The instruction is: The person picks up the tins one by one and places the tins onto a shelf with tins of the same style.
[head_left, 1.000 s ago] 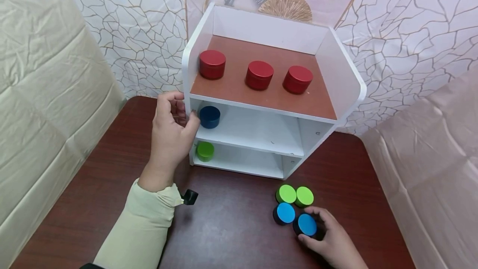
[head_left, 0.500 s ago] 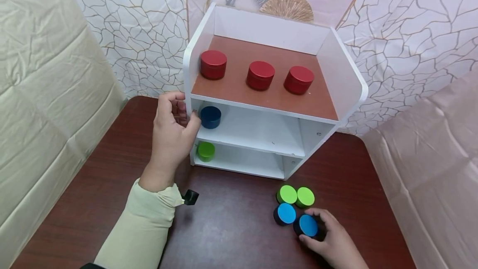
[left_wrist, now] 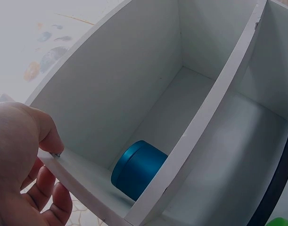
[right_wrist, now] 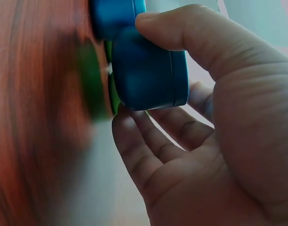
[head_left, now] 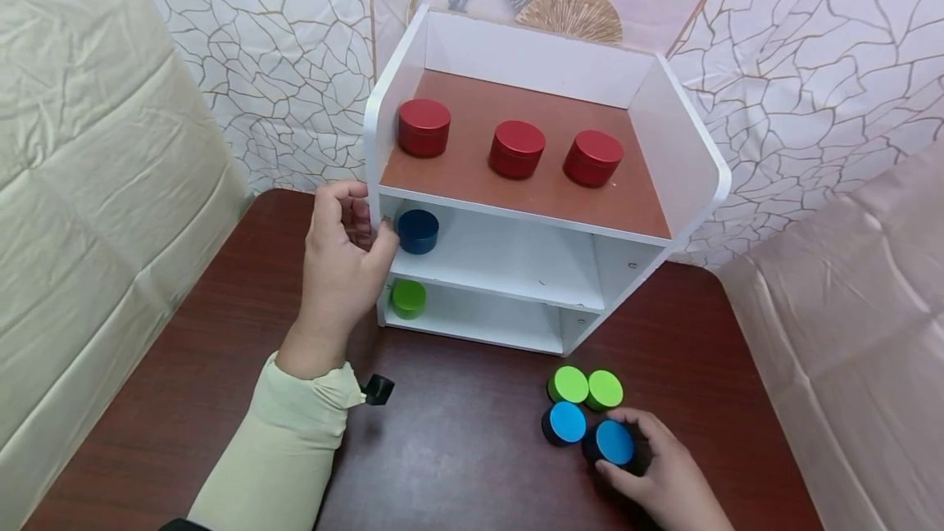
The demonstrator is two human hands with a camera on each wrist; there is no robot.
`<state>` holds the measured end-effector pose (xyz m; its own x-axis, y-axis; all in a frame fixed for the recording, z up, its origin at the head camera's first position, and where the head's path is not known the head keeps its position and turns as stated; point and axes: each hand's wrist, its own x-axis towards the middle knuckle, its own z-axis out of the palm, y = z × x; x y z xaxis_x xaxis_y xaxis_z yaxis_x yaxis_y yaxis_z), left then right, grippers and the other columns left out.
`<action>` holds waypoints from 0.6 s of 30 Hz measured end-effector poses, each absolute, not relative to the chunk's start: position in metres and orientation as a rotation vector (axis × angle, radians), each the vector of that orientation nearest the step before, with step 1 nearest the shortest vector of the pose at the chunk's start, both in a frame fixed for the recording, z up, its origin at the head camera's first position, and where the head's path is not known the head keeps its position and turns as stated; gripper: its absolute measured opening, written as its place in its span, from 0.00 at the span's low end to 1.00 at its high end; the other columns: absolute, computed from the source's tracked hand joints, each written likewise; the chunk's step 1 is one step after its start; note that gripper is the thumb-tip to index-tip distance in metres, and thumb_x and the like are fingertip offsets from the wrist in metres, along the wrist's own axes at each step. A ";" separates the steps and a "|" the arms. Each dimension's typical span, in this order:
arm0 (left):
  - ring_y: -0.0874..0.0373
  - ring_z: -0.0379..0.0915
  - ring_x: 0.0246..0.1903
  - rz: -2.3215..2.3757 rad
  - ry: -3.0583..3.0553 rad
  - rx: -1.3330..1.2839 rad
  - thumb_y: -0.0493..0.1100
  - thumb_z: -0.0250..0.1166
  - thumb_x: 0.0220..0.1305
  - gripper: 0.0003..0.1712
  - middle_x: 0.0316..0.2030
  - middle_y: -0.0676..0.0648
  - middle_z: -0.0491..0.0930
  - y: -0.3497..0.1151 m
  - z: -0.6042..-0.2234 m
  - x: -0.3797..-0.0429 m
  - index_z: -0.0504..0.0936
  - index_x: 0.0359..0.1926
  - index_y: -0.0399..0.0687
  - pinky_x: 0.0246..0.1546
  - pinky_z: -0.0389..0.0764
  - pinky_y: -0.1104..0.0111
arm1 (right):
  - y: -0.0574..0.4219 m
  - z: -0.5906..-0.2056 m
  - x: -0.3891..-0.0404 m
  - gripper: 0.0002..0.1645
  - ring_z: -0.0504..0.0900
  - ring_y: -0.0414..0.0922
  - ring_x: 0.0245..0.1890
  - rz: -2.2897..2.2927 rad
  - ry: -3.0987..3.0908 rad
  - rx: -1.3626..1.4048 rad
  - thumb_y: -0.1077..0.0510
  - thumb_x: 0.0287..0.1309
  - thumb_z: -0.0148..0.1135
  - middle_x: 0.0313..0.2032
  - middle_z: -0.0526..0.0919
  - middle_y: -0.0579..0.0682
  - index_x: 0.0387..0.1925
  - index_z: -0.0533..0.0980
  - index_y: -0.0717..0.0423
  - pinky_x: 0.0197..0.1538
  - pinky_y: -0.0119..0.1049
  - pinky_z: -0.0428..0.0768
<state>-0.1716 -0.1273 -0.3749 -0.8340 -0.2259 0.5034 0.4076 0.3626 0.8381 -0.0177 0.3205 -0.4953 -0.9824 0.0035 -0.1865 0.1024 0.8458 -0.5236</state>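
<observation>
My left hand (head_left: 342,256) grips the left side panel of a small white shelf unit (head_left: 509,289), thumb on the front edge and fingers behind it. Beside that thumb, a blue tin (left_wrist: 139,169) stands in the middle compartment. At the lower right, my right hand (head_left: 667,465) pinches another round blue tin (right_wrist: 151,70) between thumb and fingers, close over the table. This tin is slightly tilted in the head view. Right by it are a second blue tin (head_left: 566,423) and two green tins, the left one (head_left: 568,384) and the right one (head_left: 605,389).
Three red tins, left (head_left: 424,128), middle (head_left: 517,149) and right (head_left: 593,157), stand on the brown top shelf. A green tin (head_left: 409,299) sits at the left of the bottom compartment. Draped cloth (head_left: 841,301) borders the dark wooden table (head_left: 457,433).
My right hand has shifted slightly right with the blue tin, which now leans a little away from the other blue one. My left hand keeps its grip on the shelf unit.
</observation>
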 end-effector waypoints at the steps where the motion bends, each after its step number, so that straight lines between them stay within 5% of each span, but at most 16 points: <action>1: 0.56 0.74 0.45 -1.505 -2.077 -0.158 0.36 0.67 0.74 0.26 0.49 0.42 0.74 -0.127 -0.375 -0.172 0.70 0.67 0.48 0.44 0.80 0.69 | 0.320 -0.495 -0.018 0.44 0.84 0.49 0.62 -0.829 2.843 0.082 0.44 0.53 0.91 0.66 0.84 0.50 0.67 0.78 0.49 0.60 0.45 0.89; 18: 0.57 0.73 0.45 -1.503 -2.068 -0.165 0.35 0.67 0.73 0.26 0.48 0.42 0.74 -0.127 -0.375 -0.172 0.70 0.67 0.47 0.43 0.78 0.70 | 0.307 -0.468 -0.014 0.44 0.86 0.51 0.62 -0.942 2.862 0.033 0.51 0.54 0.90 0.65 0.83 0.52 0.69 0.77 0.50 0.58 0.45 0.92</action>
